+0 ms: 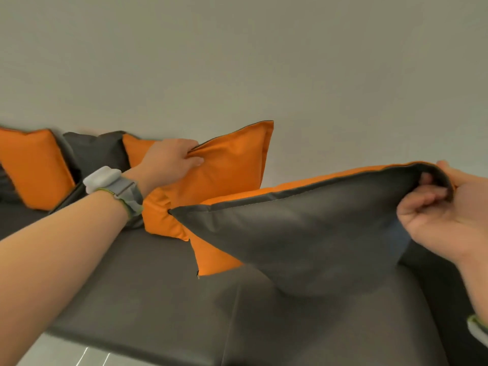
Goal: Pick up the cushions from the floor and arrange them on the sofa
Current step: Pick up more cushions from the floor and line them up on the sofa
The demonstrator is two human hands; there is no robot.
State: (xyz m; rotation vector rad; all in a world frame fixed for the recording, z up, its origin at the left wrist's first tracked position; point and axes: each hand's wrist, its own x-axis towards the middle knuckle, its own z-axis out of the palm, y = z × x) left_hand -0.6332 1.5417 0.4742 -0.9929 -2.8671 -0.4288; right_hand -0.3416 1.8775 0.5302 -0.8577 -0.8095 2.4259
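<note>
On the dark grey sofa (148, 281) an orange cushion (224, 170) stands upright against the wall. My left hand (169, 162) grips its top left edge. My right hand (446, 207) pinches the corner of a grey cushion with an orange reverse side (303, 233) and holds it tilted above the seat, in front of the upright orange cushion. Further left, another orange cushion (34, 167) and a dark grey cushion (97, 151) lean against the sofa back.
A plain pale wall (237, 62) rises behind the sofa. A strip of light floor (79, 352) shows at the bottom left, below the seat's front edge. The sofa's right arm (449, 286) runs under my right forearm.
</note>
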